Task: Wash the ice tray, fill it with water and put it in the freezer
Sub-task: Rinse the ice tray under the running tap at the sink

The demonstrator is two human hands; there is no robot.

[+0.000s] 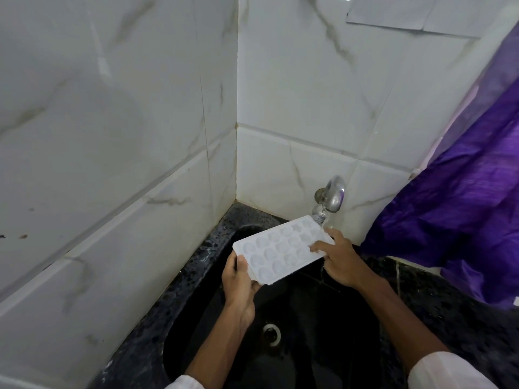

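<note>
Head view: the white ice tray [278, 248] is held tilted above the black sink [323, 310], its far corner under the running tap [332, 195]. The left hand [238, 282] grips the near end, thumb on top; the right hand [339, 256] clasps the far edge. Tilting it slowly should sweep water through every cup.

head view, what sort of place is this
Likely a kitchen sink corner: a black sink, a running wall tap with an ice tray held at it, and marble-look tiled walls.
</note>
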